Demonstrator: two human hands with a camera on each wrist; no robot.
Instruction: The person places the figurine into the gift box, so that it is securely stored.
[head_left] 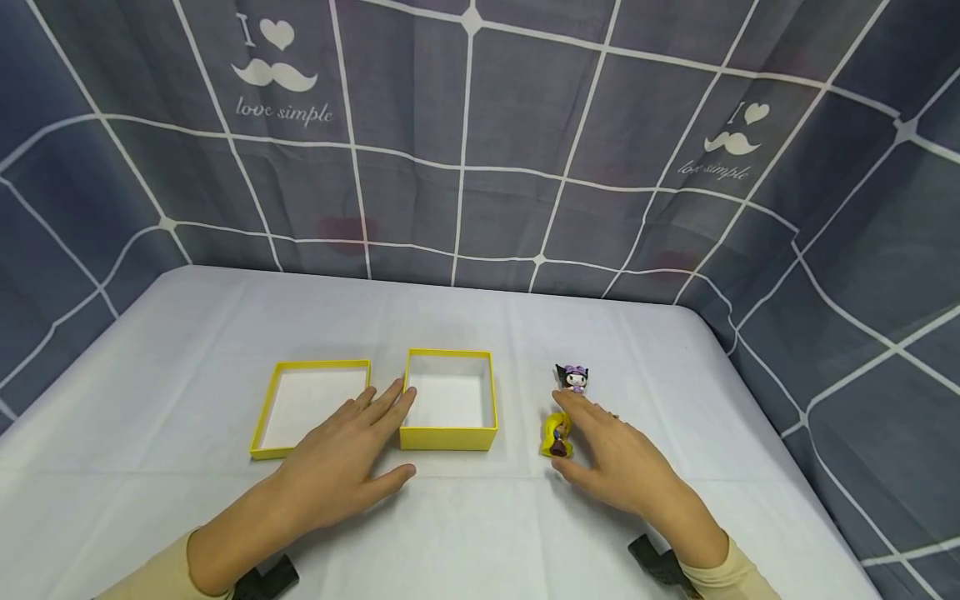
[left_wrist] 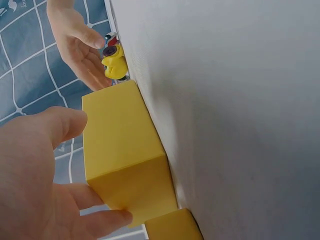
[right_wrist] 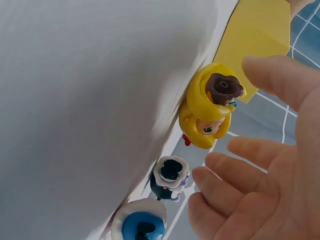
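Observation:
A yellow open box with a white inside stands on the table. My left hand is spread at its left side, fingertips at the wall and thumb apart in front. Beside the box, partly under that hand, lies the shallow yellow lid, white inside facing up. My right hand reaches around a yellow-haired figurine, fingers behind it and thumb in front, with a gap showing in the right wrist view. Just past the fingertips stands a black-and-white figurine with purple details.
A third figurine, blue and white, shows at the bottom of the right wrist view; my right hand hides it from the head view. White cloth covers the table. A dark checked curtain borders its back and sides.

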